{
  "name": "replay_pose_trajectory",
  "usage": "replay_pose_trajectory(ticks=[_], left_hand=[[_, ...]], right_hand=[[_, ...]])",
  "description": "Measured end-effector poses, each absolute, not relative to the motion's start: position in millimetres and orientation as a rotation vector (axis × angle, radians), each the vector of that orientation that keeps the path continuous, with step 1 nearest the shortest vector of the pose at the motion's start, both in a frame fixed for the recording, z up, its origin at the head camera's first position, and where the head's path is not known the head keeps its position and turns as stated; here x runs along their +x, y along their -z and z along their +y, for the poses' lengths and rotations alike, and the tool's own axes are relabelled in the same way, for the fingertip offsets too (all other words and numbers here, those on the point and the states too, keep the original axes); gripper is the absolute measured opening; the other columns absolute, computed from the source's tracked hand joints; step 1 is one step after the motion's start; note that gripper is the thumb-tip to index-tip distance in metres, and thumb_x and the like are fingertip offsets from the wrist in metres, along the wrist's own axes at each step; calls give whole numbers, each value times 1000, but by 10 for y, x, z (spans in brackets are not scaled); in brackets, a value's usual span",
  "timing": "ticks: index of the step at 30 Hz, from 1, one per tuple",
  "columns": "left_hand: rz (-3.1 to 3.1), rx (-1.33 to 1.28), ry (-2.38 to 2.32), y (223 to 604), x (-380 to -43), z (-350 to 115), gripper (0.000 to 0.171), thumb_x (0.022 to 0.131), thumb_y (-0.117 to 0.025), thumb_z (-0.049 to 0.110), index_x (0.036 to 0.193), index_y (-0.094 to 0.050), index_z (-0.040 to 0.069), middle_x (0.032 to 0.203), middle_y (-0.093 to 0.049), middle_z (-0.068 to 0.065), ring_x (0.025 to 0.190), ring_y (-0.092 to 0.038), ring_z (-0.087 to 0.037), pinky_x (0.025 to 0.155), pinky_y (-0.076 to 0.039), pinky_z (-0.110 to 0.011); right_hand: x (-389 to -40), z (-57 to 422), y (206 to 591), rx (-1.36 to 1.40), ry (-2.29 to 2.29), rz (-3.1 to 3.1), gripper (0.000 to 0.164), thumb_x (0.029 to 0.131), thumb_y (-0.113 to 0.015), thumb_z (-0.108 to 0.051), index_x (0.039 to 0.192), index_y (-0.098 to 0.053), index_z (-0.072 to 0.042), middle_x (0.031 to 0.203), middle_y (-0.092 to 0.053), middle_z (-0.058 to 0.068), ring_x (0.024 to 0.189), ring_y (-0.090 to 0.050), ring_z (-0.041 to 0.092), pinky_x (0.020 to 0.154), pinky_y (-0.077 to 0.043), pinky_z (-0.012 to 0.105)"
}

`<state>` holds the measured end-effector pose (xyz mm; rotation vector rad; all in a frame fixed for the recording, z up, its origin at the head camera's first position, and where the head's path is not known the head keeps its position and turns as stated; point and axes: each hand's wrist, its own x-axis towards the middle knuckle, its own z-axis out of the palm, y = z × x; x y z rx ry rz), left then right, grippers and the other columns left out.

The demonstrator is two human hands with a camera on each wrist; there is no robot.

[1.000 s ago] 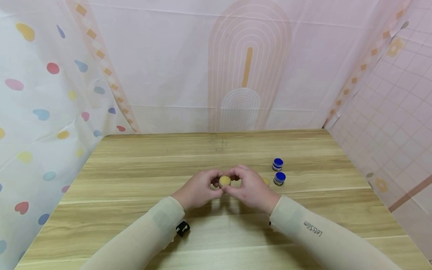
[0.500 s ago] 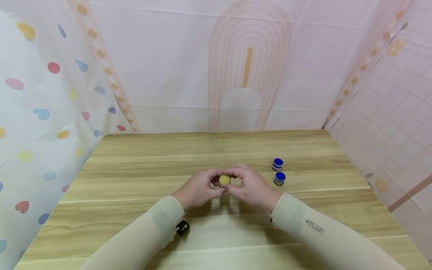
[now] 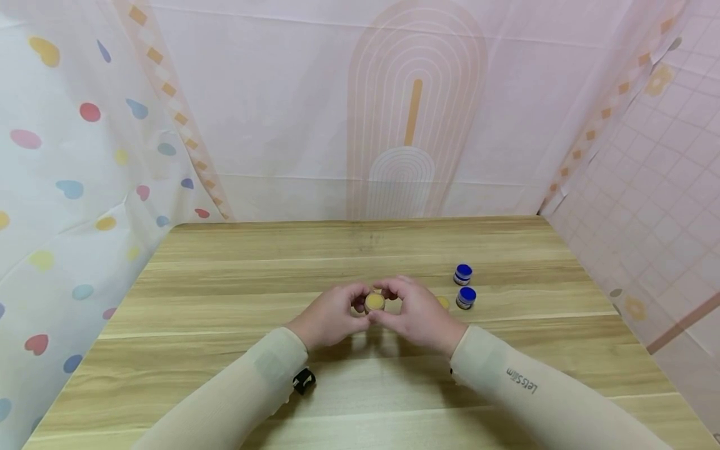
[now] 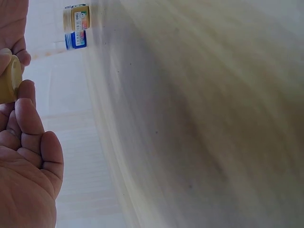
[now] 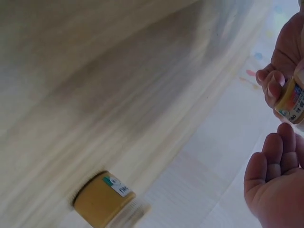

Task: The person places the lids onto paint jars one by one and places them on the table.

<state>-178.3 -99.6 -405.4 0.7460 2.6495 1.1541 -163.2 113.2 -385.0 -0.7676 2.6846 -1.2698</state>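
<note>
Above the middle of the table, a small yellow paint jar (image 3: 374, 303) is held between both hands, its top facing up in the head view. My left hand (image 3: 333, 315) grips the jar from the left with thumb and fingers. From the right, my right hand (image 3: 419, 317) curves its thumb and fingers around the jar's upper rim. Part of a label shows on the held jar (image 5: 290, 102) in the right wrist view. A second yellow jar (image 3: 443, 302) stands on the table, mostly hidden behind the right hand; the right wrist view shows this yellow jar (image 5: 102, 202) with its label.
Two blue-topped jars, a rear one (image 3: 463, 274) and a nearer one (image 3: 465, 297), stand right of the hands on the wooden table (image 3: 253, 262). Patterned cloth (image 3: 281, 125) hangs behind the table and along both sides. A black wrist device (image 3: 304, 380) sits under the left forearm.
My right hand turns slightly at the jar's rim, its thumb moving over the edge and back. The left hand and the jar stay almost in place.
</note>
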Motion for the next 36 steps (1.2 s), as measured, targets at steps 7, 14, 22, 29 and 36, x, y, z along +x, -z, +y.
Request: replay_pose_trajectory(ticks=[7,14,22,29,36], left_hand=[[2657,740,-1151,4030,-1781,-998,22,92,-77,19,113,-70,13,96,-69,7,91,-63,-10,82,-54,-29],[2655,732,-1128,4037,-1782,-1002,26,90,-76,15,116,-70,14,96,-69,8,92,-62,-10,83,-54,-30],[2632,741,-1165,4047,-1790,-1004,22,92,-76,16,113,-70,15,98,-69,7,93,-63,-10,83,-54,-28],[2642,720,-1158,4028,-1797,-1006,23,93,-77,19,114,-70,15,98,-69,7,92,-63,-10,83,-53,-29],[2641,721,-1161,4023,-1798,-1002,22,93,-77,18,113,-70,14,97,-69,7,91,-62,-10,81,-53,-28]], right_hand=[[-1644,1141,3808,-858,1239,2678,37,96,-77,-19,132,-71,-12,121,-66,0,115,-61,20,104,-53,52],[-1634,1111,3835,-740,1247,2726,28,94,-81,-27,118,-74,-14,116,-68,-3,109,-61,17,99,-53,48],[-1636,1126,3860,-760,1225,2740,35,94,-81,-27,125,-73,-14,122,-67,-1,115,-62,20,102,-54,48],[-1658,1144,3820,-861,1181,2720,38,96,-78,-22,132,-71,-11,126,-68,1,118,-62,21,105,-54,50],[-1632,1113,3837,-821,1187,2755,35,97,-77,-23,129,-71,-11,121,-68,-1,114,-61,18,102,-54,49]])
